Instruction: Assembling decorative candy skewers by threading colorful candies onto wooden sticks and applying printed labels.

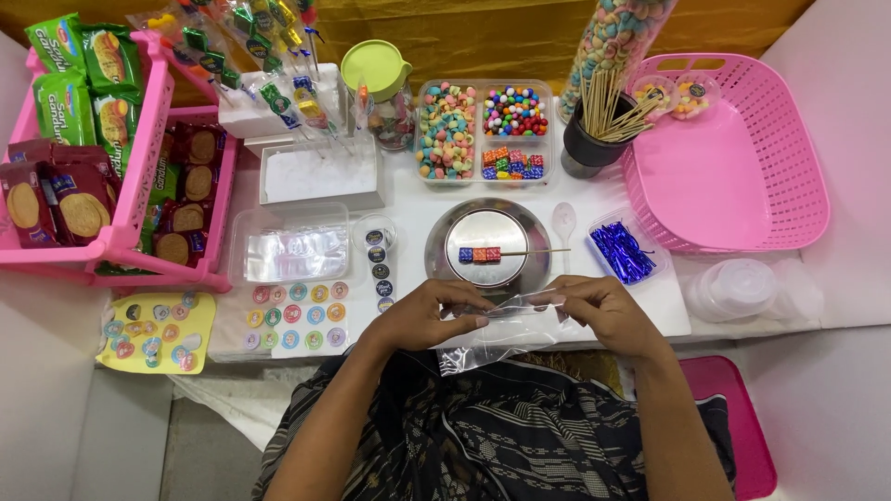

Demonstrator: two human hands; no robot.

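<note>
- Far left: biscuit packs are stacked in a pink rack, with a yellow sticker sheet laid below on the surface.
- Round stickers are set out in rows beside a tray of clear bags.
- The left hand is pinched shut on the left edge of a clear bag, held just above the surface's near edge.
- Behind the bag, a steel plate is seen carrying a skewer threaded with coloured cubes.
- The right hand is clamped on the bag's right edge.
- Blue twist ties are lying in a small tub, with a pink basket far right.
</note>
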